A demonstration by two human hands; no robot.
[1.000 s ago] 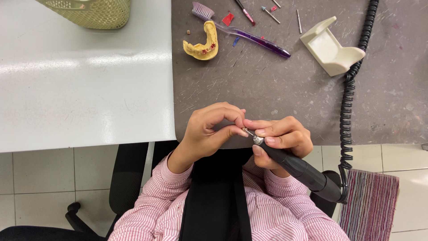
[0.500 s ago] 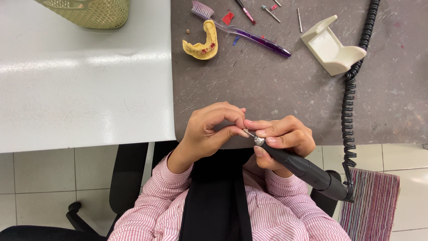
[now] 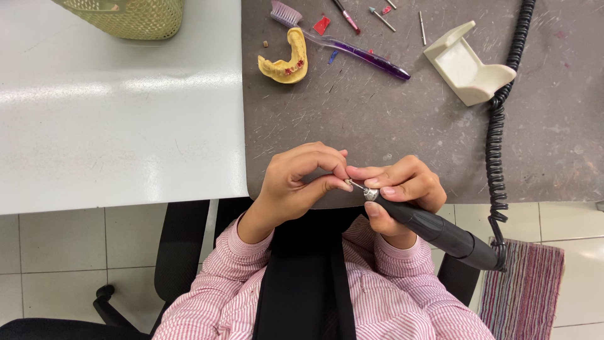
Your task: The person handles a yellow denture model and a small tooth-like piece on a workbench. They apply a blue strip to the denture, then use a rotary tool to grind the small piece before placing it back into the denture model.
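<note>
almost nothing shifts over the last second: the right hand (image 3: pixel 402 189) stays wrapped around the black rotary handpiece (image 3: pixel 434 232), its bur against a tiny piece, too small to identify, pinched in the left hand (image 3: pixel 299 186) above the grey mat's (image 3: pixel 390 119) edge, so the fine grinding apparently continues.

A black rotary handpiece (image 3: pixel 434 228) is lying slanted across the right hand (image 3: pixel 397 195), its silver nose and thin metal bur (image 3: pixel 356 185) pointing up-left, its rear end joining a black coiled cord (image 3: pixel 498 145). The bur's tip is meeting a tiny workpiece, too small to identify, pinched in the left hand (image 3: pixel 296 182) at the table edge.
</note>
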